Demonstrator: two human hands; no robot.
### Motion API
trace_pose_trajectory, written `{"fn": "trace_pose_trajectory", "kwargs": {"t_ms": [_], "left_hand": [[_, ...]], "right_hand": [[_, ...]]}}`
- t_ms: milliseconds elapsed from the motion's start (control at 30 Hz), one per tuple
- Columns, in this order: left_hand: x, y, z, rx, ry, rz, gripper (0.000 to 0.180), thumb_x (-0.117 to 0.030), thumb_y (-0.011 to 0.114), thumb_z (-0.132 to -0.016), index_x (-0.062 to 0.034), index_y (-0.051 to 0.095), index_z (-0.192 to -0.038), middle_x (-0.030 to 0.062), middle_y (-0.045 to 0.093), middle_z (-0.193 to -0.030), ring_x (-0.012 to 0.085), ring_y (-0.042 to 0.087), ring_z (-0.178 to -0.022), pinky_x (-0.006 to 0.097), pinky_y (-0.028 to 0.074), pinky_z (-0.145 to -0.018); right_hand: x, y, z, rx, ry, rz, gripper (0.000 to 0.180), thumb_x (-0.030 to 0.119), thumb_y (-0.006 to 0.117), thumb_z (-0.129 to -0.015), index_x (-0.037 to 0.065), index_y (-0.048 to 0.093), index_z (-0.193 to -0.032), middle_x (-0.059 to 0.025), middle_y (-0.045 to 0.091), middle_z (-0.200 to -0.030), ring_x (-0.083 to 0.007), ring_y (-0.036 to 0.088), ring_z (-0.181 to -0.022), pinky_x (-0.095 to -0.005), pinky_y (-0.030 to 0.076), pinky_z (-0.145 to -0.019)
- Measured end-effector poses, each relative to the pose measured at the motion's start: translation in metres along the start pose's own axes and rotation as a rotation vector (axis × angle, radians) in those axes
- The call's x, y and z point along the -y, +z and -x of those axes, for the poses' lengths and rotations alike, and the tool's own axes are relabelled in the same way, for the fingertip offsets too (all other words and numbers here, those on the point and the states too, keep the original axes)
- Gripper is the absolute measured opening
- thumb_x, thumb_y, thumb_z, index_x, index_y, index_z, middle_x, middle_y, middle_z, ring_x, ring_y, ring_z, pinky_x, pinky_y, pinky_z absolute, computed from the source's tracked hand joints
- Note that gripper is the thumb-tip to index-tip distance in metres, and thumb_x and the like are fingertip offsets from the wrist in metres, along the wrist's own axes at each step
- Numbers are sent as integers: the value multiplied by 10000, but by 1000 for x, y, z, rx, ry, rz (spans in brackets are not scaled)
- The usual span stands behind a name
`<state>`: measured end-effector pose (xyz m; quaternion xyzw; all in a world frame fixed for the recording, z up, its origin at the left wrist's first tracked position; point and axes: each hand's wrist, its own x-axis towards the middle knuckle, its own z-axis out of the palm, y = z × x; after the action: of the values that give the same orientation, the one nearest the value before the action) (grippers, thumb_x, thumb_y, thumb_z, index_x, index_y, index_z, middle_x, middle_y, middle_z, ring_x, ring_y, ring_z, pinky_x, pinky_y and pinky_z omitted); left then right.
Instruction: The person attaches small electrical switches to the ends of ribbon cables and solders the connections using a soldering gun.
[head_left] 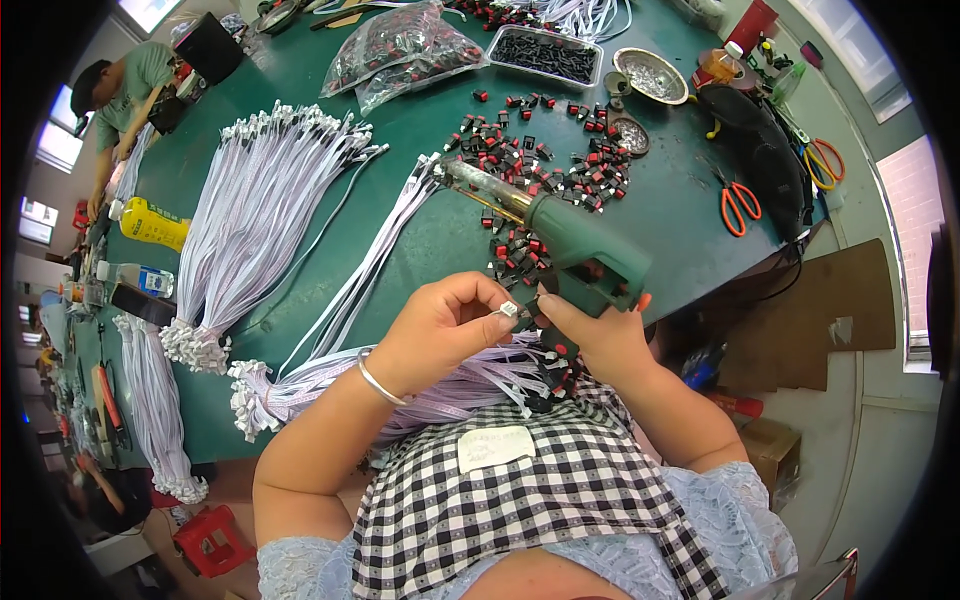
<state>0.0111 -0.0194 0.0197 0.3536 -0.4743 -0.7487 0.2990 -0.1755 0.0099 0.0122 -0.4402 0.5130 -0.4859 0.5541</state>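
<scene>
A small white plug connector (pixel 508 310) sits pinched between the thumb and fingers of my left hand (pixel 455 315), which has a silver bangle on its wrist. My right hand (pixel 600 330) is closed at the grip of a green soldering gun (pixel 595 245); most of its fingers are hidden. The gun's metal nozzle points to the far left, its tip beside the dark ends of a few white ribbon wires (pixel 385 235). Under my hands, a bundle of white wires with connectors (pixel 330 395) lies across the near edge. Red and black switches (pixel 545 160) are strewn beyond the gun.
A large wire bundle (pixel 255 200) and a smaller one (pixel 155 410) lie left. Behind are bagged parts (pixel 405 55), a tray of black pieces (pixel 545 57) and a metal bowl (pixel 652 77). Orange-handled scissors (pixel 740 208) rest at right. Another person (pixel 125 95) works far left.
</scene>
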Motion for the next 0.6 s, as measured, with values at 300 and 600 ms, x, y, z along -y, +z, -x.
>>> {"fn": "trace_pose_trajectory", "kwargs": {"t_ms": [300, 600], "left_hand": [[-3, 2, -3, -25, -86, -54, 84, -64, 592, -813, -25, 521, -833, -23, 517, -747, 31, 450, -629, 179, 371, -539], [-4, 2, -3, -21, -83, 19, 76, -55, 578, -813, -38, 504, -817, -46, 479, -710, 12, 409, -609, 169, 333, -514]], "right_hand": [[1, 2, -4, 16, 27, -3, 191, 83, 647, -774, 0, 573, -929, -27, 588, -835, -96, 553, -717, -239, 461, -633], [0, 6, -6, -18, 39, -16, 183, 91, 642, -758, 19, 578, -913, 10, 574, -758, -44, 498, -630, -210, 410, -533]]}}
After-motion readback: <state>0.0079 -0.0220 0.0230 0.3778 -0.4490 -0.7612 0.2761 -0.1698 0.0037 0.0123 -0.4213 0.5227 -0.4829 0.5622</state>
